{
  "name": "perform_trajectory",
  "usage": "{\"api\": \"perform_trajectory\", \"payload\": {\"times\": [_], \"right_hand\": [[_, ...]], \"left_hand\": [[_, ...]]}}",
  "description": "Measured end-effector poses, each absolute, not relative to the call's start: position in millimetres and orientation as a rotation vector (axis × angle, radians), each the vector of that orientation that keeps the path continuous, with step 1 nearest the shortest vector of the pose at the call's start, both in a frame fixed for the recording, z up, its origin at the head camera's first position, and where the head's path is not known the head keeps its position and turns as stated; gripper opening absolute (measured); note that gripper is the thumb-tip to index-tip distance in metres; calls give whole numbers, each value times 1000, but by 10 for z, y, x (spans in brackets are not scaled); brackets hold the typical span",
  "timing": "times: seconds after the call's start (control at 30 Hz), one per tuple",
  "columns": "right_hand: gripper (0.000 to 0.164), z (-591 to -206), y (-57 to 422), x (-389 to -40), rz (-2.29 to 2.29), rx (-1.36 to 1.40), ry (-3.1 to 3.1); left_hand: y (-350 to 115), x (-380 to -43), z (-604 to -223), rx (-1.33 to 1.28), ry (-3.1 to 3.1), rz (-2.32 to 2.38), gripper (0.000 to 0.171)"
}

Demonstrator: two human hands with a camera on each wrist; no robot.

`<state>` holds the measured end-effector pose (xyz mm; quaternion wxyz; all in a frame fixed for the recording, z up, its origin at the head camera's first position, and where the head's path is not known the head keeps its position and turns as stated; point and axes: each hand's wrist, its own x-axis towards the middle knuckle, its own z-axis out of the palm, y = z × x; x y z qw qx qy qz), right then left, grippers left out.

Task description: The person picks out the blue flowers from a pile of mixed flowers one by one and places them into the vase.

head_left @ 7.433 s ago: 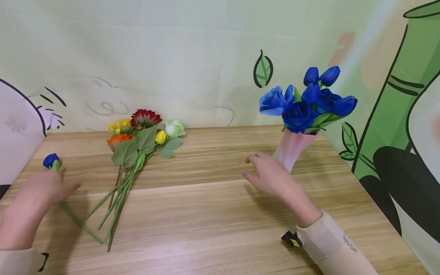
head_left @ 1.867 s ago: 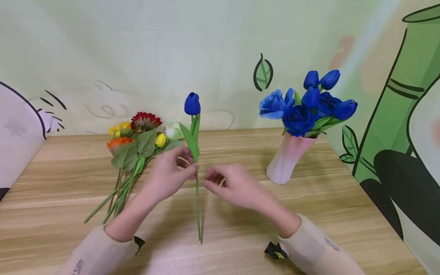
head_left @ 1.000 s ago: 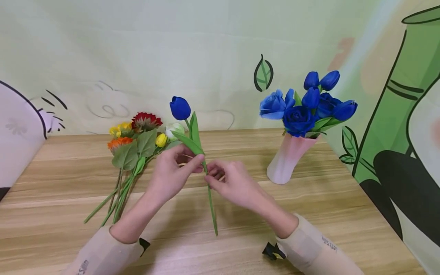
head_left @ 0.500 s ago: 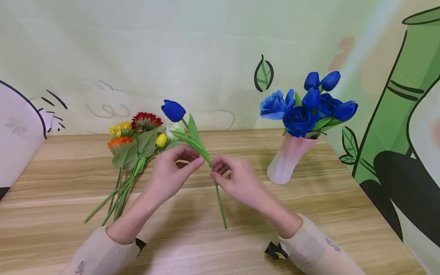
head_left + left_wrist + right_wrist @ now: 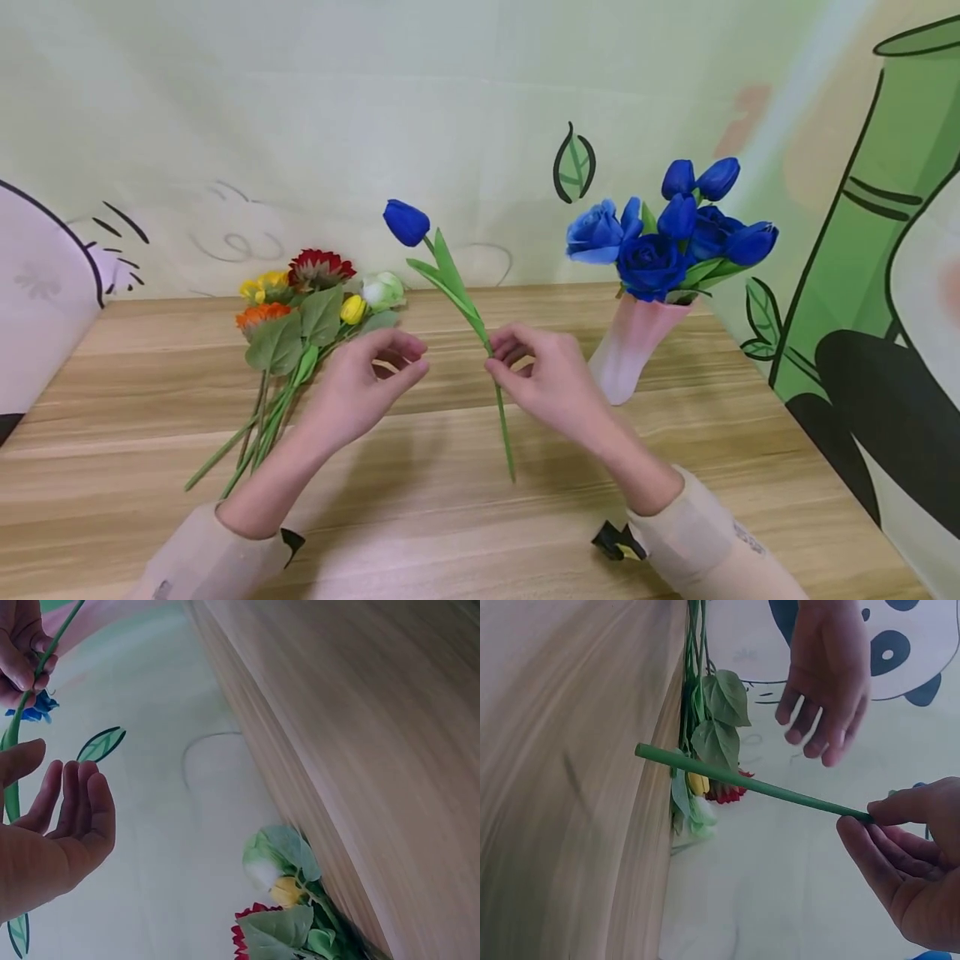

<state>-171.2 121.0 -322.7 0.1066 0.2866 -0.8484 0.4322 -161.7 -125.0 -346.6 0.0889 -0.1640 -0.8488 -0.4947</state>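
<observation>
Between thumb and fingers, my right hand (image 5: 551,379) pinches the green stem of a blue tulip (image 5: 406,222), just below its leaves. The flower leans up and to the left, and the stem's lower end hangs above the table. In the right wrist view the cut end of the stem (image 5: 705,771) points away from the pinching fingers. My left hand (image 5: 367,383) is apart from the tulip, its fingers loosely bent and nothing between them. To the right stands a pink and white vase (image 5: 630,346) filled with blue roses and tulips; my right hand partly covers it.
On the wooden table (image 5: 420,533), left of my left hand, lies a bunch of loose flowers: a dark red one (image 5: 321,268), an orange one (image 5: 261,316), yellow ones and a white-green one (image 5: 383,290). A printed cloth backdrop (image 5: 450,125) rises behind the table.
Earlier my left hand lifted the blue tulip from the table's left and brought it to the middle. My right hand took its stem; my left let go, and the tulip has moved right.
</observation>
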Motion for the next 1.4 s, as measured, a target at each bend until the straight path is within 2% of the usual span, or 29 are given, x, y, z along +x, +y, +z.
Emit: {"api": "perform_trajectory", "payload": {"times": [0.93,1.4], "right_hand": [[15,-2993,1542,-1727,966,876,-2247],[14,-2884,1596,-1668,816,873,-2123]], "left_hand": [[-1489,-1610,-3546,-520,-2774,-1280,15],[-1624,-1632,-3592,-484,-2892,-1179,24]]}}
